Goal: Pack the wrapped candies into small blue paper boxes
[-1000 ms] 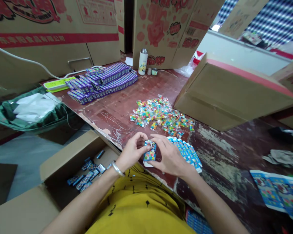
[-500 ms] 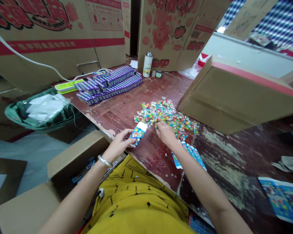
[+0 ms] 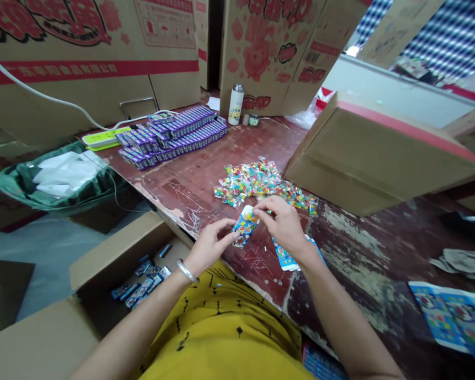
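Note:
My left hand grips a small blue printed candy box between thumb and fingers, its white top end open and tilted up. At that opening, my right hand pinches a small clear packet of candy, mostly hidden by the fingers and the box; a bit of yellow shows. Just beyond both hands lies a pile of clear candy packets with multicoloured pieces. Flat blue cartons lie partly under my right wrist.
Purple boxes stand in rows at the back left beside a yellow-green power strip. A white flask is behind them. A large carton leans at the right. Below the table edge, an open carton holds several blue boxes.
My right hand has come from the candy pile to the box's open end, now pinching a packet there. My left hand has moved the box slightly right and toward me.

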A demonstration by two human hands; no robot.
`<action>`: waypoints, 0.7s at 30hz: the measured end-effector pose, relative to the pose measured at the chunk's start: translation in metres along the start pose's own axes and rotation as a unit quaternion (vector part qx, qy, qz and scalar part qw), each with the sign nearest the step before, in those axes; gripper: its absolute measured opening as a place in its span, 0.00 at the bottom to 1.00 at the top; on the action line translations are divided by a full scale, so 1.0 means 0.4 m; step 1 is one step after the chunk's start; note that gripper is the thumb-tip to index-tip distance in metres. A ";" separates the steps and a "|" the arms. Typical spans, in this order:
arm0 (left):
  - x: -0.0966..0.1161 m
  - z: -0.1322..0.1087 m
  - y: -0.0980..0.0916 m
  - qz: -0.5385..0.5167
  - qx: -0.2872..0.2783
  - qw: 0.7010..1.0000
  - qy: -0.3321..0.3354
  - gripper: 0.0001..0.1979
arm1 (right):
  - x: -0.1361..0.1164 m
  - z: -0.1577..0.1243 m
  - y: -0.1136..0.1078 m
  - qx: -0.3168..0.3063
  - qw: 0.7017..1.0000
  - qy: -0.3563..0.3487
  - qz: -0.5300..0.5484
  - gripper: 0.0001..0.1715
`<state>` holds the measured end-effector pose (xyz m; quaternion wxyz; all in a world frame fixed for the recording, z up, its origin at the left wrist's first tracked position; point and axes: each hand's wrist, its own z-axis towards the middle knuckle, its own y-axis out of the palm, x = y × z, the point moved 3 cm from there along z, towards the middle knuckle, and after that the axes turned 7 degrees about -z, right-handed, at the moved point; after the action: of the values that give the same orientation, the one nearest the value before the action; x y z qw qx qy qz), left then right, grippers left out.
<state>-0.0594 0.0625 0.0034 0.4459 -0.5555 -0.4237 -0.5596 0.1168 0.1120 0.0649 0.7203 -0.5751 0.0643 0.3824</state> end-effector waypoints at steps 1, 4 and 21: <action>0.002 -0.001 0.010 -0.022 0.000 1.000 -0.005 0.13 | -0.003 -0.002 0.003 0.000 1.000 -0.015 -0.005 0.08; 0.006 -0.004 0.033 -0.107 0.021 0.994 -0.015 0.16 | -0.011 -0.021 0.008 -0.019 0.998 -0.028 0.053 0.09; 0.024 -0.014 0.088 -0.222 -0.014 0.975 -0.014 0.23 | 0.014 -0.131 0.049 0.116 0.916 0.139 0.358 0.11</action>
<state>-0.0265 0.0482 0.0120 0.2965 -0.4615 -0.5350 -0.6426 0.1267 0.0696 0.0293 0.5805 -0.4732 0.4098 0.5207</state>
